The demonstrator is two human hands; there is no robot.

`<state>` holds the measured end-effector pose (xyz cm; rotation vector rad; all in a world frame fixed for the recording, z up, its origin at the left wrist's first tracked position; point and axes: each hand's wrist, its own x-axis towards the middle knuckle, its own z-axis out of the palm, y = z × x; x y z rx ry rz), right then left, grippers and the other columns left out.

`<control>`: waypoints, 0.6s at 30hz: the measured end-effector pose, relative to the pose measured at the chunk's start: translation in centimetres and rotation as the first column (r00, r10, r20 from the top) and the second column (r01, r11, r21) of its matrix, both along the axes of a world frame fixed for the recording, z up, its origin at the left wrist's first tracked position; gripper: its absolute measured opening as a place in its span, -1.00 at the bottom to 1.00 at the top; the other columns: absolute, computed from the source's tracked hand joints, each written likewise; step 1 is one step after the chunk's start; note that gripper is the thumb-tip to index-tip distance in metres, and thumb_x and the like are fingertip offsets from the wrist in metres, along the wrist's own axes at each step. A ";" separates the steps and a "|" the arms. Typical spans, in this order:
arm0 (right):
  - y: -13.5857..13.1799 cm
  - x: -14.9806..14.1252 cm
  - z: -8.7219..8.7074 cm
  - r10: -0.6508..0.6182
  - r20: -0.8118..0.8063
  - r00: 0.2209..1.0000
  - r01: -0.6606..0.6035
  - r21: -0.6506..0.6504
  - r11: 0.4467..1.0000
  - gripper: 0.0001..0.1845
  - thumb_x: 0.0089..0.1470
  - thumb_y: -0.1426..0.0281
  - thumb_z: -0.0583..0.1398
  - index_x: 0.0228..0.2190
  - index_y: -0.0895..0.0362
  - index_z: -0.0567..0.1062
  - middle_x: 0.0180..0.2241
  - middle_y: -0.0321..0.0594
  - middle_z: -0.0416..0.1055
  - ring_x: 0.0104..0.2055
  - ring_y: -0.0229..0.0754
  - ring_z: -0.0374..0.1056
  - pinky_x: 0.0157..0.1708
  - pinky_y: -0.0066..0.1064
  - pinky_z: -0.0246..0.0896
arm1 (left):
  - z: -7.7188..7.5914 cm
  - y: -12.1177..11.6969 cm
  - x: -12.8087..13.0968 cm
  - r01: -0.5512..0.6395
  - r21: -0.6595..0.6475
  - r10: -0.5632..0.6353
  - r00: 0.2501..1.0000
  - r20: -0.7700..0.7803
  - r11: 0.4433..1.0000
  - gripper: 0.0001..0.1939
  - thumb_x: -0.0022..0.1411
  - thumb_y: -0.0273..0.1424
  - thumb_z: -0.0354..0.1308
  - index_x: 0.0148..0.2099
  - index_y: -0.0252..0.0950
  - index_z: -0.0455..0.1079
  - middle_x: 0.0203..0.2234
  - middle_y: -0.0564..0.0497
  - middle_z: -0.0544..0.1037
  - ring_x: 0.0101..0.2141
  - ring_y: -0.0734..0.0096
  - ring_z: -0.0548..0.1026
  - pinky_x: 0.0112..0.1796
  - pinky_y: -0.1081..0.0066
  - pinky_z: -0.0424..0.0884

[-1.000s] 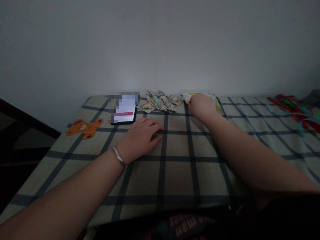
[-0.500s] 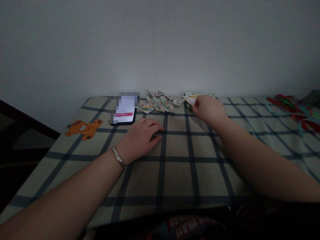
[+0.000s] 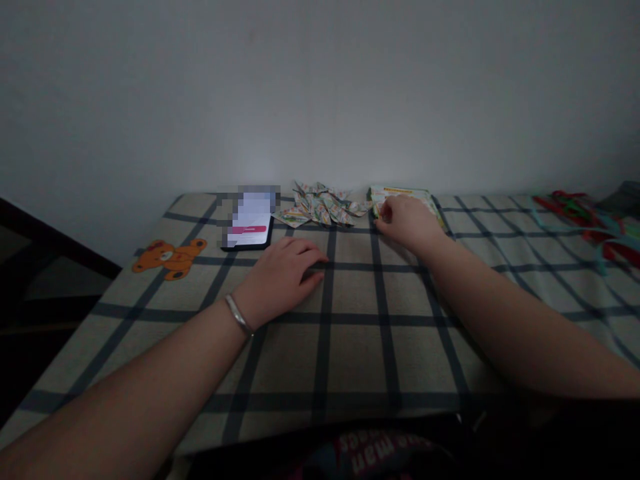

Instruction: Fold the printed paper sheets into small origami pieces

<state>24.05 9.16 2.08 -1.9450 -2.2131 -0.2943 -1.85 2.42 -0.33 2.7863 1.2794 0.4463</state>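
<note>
While the left hand (image 3: 283,273) rests on the tabletop (image 3: 280,373), thumb apart from fingers, the right hand (image 3: 407,223) curls over the packet (image 3: 425,196), grip unclear. Packet lies right of heaped printed scraps (image 3: 325,205).

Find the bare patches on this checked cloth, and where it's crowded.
Bare cloth lies between the left hand and right forearm; also from that forearm to the red tangle. Crowded near the wall: phone, printed pieces, packet and right hand.

A lit phone (image 3: 251,217) lies near an orange bear (image 3: 173,257).
</note>
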 end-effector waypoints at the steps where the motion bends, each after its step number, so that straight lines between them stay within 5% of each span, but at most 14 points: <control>1: 0.1 0.1 -0.1 0.001 0.004 1.000 -0.001 0.003 1.000 -0.73 0.05 0.26 0.15 -0.28 0.17 0.51 -0.20 -0.03 0.51 -0.15 0.00 0.40 -0.17 -0.28 0.23 | 0.0 0.0 0.0 0.000 -0.001 0.000 1.000 -0.002 1.000 -0.74 0.28 -0.33 0.08 -0.01 -0.24 0.43 -0.07 -0.05 0.48 -0.03 0.15 0.37 0.04 0.11 0.29; 18: 0.2 0.5 -0.4 0.032 -0.045 0.999 -0.031 0.024 0.999 -0.74 0.08 0.31 0.14 -0.27 0.19 0.53 -0.19 0.01 0.47 -0.13 0.00 0.38 -0.09 -0.27 0.23 | -0.1 0.0 0.0 -0.003 0.010 0.003 1.000 0.004 1.000 -0.74 0.28 -0.34 0.10 -0.01 -0.23 0.42 -0.07 -0.05 0.48 -0.03 0.15 0.37 0.05 0.12 0.28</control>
